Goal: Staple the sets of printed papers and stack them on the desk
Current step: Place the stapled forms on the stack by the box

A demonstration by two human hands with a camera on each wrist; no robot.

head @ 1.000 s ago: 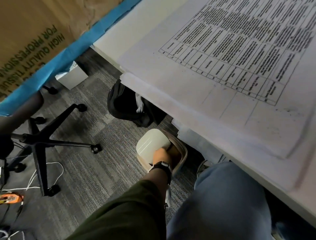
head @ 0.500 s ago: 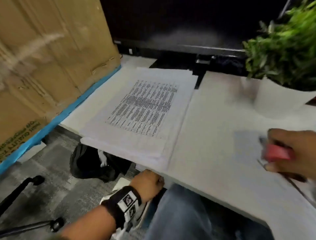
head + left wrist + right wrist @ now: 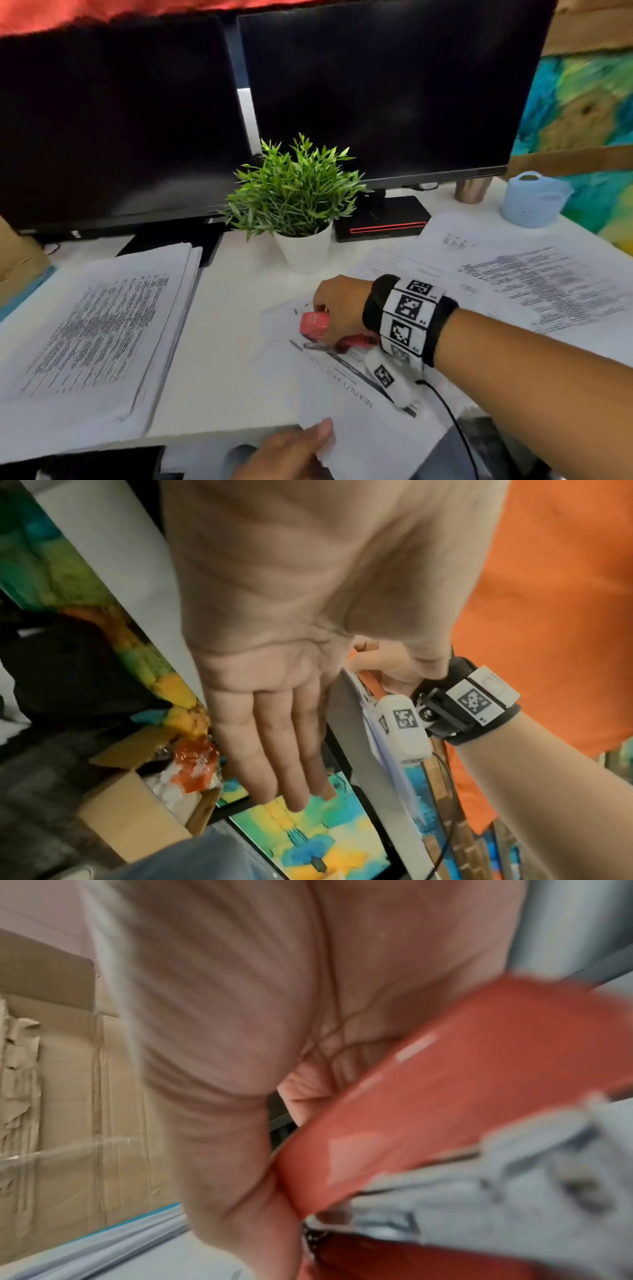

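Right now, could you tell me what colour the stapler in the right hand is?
The stapler is red, clearest in the head view.

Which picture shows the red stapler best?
The head view: the red stapler sits on the papers in the right hand. The right wrist view shows a close red blur; the left wrist view, barely any.

A paper stack (image 3: 99,329) lies left of the potted plant (image 3: 294,205), loose papers (image 3: 534,281) right, monitors (image 3: 376,89) behind.

Glossy red plastic stapler (image 3: 314,324), matt white paper sheets (image 3: 346,394), smooth white desk (image 3: 236,308).
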